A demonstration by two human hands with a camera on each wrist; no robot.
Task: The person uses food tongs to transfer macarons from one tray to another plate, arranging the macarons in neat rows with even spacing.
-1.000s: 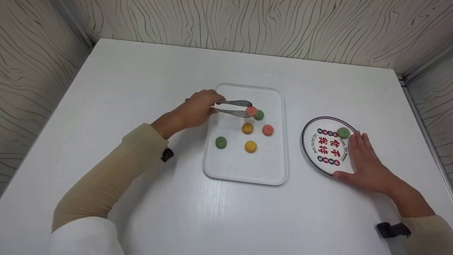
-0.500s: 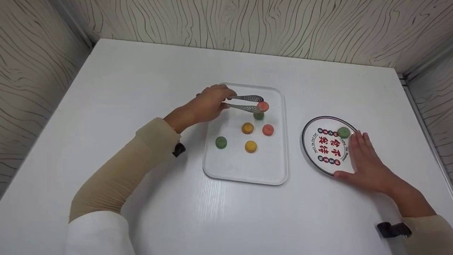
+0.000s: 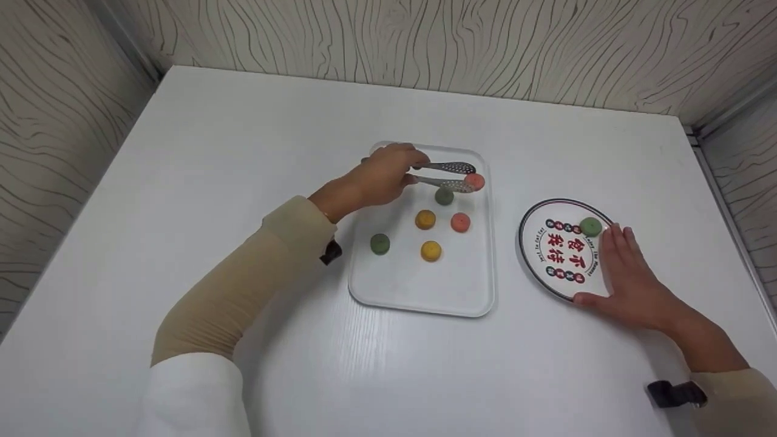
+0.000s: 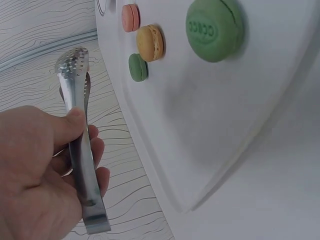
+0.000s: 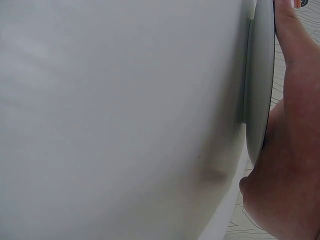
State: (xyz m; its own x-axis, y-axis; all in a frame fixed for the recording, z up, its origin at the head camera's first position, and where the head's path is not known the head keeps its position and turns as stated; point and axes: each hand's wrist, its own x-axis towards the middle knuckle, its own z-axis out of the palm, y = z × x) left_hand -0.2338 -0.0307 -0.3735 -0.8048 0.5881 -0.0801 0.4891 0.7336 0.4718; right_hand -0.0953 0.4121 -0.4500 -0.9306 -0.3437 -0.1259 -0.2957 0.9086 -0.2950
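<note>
Head view: left hand (image 3: pixel 387 173) grips tongs (image 3: pixel 452 167); pink macaron (image 3: pixel 475 181) at their tips, beyond that hand, over the tray (image 3: pixel 419 285). Right hand (image 3: pixel 634 294), fingers straight, touches the plate (image 3: pixel 539 223). Left wrist: hand clamped around tongs. Right wrist: hand against plate.

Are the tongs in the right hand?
No: the left hand holds the tongs, while the right hand touches the plate at its rim.

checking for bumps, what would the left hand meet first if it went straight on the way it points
Ahead of the left hand, its metal tongs and the pink macaron at their tips, the tray's right rim comes first; they may pass above, though height is unclear.
</note>
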